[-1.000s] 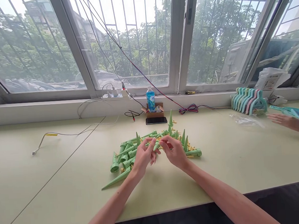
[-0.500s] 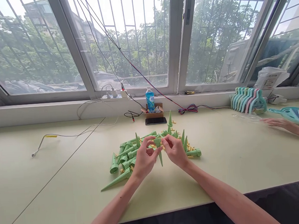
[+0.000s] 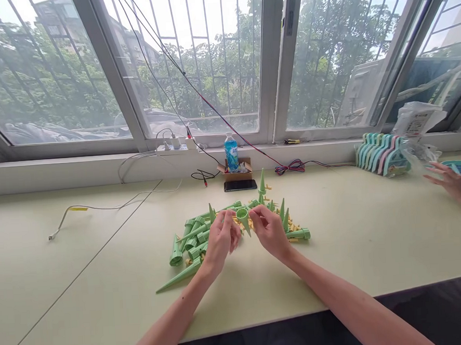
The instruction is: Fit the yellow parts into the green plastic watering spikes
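Note:
A pile of green plastic cone spikes (image 3: 197, 236) and small yellow pieces (image 3: 294, 227) lies on the pale green table (image 3: 104, 284). Both my hands hover just in front of the pile. My left hand (image 3: 222, 240) pinches one green cone spike (image 3: 243, 217) by its wide end, open mouth turned toward me and tip pointing down. My right hand (image 3: 270, 231) is closed in a pinch beside the cone's rim; what its fingertips hold is too small to make out. One long spike (image 3: 178, 277) lies apart at the pile's near left.
A water bottle (image 3: 231, 152), a small cardboard box (image 3: 238, 173) and a black phone (image 3: 239, 185) stand behind the pile. Cables (image 3: 111, 205) run from the windowsill power strip (image 3: 178, 144). At the right are pastel plastic items (image 3: 381, 155) and another person's hand (image 3: 452, 182) with clear bags.
I turned the green cone so its open mouth faces me and raised it slightly. The other person's hand at the right lifted from the table and picked up a clear bag.

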`<state>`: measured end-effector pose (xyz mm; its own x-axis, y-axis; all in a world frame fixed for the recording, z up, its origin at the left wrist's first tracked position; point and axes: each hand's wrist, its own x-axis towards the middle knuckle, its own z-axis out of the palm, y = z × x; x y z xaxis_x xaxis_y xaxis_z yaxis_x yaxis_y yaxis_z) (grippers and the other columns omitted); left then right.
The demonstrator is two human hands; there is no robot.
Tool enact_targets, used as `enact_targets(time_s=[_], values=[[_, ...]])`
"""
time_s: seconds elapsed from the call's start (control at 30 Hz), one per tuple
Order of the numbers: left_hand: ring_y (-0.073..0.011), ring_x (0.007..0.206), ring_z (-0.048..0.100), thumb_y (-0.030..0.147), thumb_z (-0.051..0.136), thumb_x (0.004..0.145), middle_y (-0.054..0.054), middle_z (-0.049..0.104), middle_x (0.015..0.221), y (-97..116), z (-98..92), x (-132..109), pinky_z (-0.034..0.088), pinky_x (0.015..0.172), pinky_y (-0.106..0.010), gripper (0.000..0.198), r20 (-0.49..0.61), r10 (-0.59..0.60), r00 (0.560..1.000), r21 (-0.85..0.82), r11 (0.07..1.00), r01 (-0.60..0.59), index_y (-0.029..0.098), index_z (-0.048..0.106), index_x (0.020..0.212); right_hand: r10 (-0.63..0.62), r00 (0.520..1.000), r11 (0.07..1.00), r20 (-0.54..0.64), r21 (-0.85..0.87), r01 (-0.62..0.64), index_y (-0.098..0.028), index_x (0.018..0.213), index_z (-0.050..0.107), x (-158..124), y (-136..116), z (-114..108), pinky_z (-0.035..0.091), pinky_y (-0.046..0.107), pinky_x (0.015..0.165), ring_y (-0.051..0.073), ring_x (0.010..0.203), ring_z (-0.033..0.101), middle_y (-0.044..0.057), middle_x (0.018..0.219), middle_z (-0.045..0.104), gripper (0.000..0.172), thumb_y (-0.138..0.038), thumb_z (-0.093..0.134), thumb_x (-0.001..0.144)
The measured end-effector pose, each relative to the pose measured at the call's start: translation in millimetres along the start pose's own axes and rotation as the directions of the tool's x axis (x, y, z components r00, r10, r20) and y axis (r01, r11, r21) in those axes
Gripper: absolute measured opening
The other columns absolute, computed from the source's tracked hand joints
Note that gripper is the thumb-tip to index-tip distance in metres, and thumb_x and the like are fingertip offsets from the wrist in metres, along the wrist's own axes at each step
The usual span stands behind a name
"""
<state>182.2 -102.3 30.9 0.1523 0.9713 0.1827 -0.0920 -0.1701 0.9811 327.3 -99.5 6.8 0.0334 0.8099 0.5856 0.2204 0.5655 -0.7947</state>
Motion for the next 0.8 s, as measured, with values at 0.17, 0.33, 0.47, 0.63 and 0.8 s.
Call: enact_targets(time_s=[0.17,0.33,0.47,0.63,0.8], values=[[-0.0094,0.033,0.039,0.064,0.046,0.087,0.003,0.056,0.049,-0.6,-1.7,2.1,0.028,0.034,-0.018,0.047,0.153,-0.196,0.969,-0.125,0.968,0.216,0.018,0.047,0.101,-0.065,0.995,0.998,0.078,-0.018,0.066,-0.02,0.079,0.052,0.0,-3.8,0.4,0.032,0.024,0.048,0.01,0.052,0.036,-0.003,0.062,0.043,0.032,-0.044,0.045,0.098],[-0.0091,0.035,0.044,0.06,0.051,0.086,0.0,0.06,0.058,-1.6,-2.5,3.4,0.031,0.035,-0.02,0.044,0.222,-0.191,0.956,-0.149,0.962,0.227,0.018,0.05,0.099,-0.057,0.993,0.998,0.1,0.024,0.055,-0.02,0.079,0.053,1.5,-6.2,-0.6,0.036,0.023,0.048,0.01,0.05,0.04,-0.003,0.064,0.047,0.031,-0.045,0.047,0.097],[-0.0081,0.038,0.046,0.054,0.055,0.085,0.0,0.062,0.066,-0.2,-3.5,2.3,0.033,0.036,-0.019,0.038,0.208,-0.166,0.964,-0.152,0.968,0.2,0.019,0.05,0.099,-0.055,0.992,0.997,0.117,0.052,0.049,-0.02,0.08,0.053,1.2,-5.0,-1.4,0.039,0.023,0.049,0.01,0.051,0.046,-0.002,0.066,0.051,0.029,-0.043,0.047,0.097],[-0.0078,0.036,0.047,0.052,0.058,0.085,0.005,0.056,0.062,0.6,-3.0,0.7,0.034,0.035,-0.019,0.039,0.158,-0.112,0.981,-0.054,0.991,0.122,0.02,0.048,0.104,-0.052,0.994,0.998,0.095,0.029,0.049,-0.02,0.079,0.053,1.8,0.1,-1.9,0.038,0.024,0.049,0.011,0.052,0.046,-0.002,0.065,0.052,0.027,-0.042,0.049,0.096],[-0.0063,0.038,0.052,0.051,0.061,0.084,0.004,0.057,0.078,-3.9,-2.0,-0.6,0.036,0.032,-0.017,0.044,0.143,-0.011,0.99,0.058,0.998,0.003,0.023,0.043,0.114,-0.026,0.998,0.999,0.062,-0.023,0.027,-0.02,0.076,0.052,3.2,3.3,-2.0,0.029,0.024,0.045,0.01,0.048,0.035,-0.004,0.059,0.046,0.027,-0.04,0.051,0.094]])
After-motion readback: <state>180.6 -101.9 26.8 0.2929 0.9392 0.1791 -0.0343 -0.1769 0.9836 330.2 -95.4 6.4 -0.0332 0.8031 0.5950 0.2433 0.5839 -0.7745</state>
